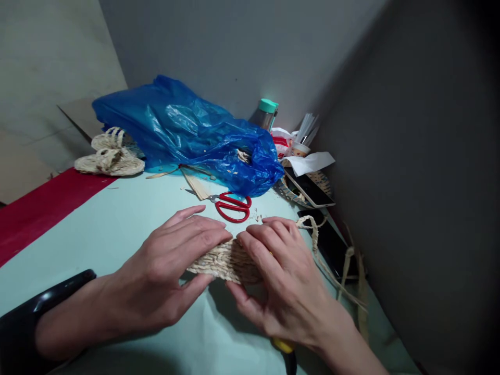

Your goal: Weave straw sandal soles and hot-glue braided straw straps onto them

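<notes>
A woven straw sole (pixel 224 260), pale and ribbed, is held between my two hands above the table's front part. My left hand (pixel 172 263) grips its left end, thumb below and fingers over the top. On the other end, my right hand (pixel 279 271) is closed with fingers along the upper edge and thumb under it. Both ends of the sole are hidden by my hands. Braided straw strands (pixel 315 239) trail to the right beyond my right hand. Just past the hands lie red-handled scissors (pixel 233 207), blades pointing left.
A blue plastic bag (pixel 183 125) spreads across the back. Straw sandals (pixel 111 160) sit at the left edge. A green-lidded bottle (pixel 267 112), a paper cup (pixel 300 149) and a phone (pixel 310 188) stand or lie back right. A yellow-and-black handle (pixel 284 346) shows beneath my right wrist.
</notes>
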`<control>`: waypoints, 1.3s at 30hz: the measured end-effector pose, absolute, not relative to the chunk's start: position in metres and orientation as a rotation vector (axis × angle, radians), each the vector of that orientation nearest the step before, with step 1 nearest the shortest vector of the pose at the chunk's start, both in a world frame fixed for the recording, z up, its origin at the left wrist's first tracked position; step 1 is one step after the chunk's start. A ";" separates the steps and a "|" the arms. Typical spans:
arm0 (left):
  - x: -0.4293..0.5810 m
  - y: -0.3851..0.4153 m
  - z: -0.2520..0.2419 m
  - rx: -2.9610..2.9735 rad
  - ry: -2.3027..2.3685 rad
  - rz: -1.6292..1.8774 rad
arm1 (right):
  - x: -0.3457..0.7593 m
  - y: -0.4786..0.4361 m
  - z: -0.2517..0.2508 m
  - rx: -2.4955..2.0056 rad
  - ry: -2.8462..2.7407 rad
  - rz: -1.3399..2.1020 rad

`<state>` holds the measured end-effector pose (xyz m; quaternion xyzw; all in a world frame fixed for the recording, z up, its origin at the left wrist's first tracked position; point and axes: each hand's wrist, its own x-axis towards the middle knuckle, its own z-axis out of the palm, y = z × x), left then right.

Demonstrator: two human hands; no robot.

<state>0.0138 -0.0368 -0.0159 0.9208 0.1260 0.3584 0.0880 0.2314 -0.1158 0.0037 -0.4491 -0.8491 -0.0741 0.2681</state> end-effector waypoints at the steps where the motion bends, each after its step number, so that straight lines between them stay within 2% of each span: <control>1: 0.014 -0.037 -0.016 2.738 0.357 1.071 | 0.231 -0.116 0.003 -1.206 -2.290 -0.204; 19: 0.018 -0.039 -0.014 2.680 0.325 1.251 | 0.230 -0.116 0.003 -1.155 -2.262 -0.212; 23: 0.018 -0.040 -0.015 2.606 0.420 1.103 | 0.232 -0.114 0.003 -1.204 -2.260 -0.260; 31: 0.015 -0.026 -0.006 2.055 0.597 0.765 | 0.232 -0.115 0.003 -1.202 -2.324 -0.404; 36: 0.020 -0.020 -0.002 1.517 0.649 0.679 | 0.234 -0.114 0.009 -1.103 -2.312 -0.198; 39: 0.019 -0.017 -0.003 1.358 0.745 0.724 | 0.238 -0.130 0.024 -1.013 -1.982 -0.058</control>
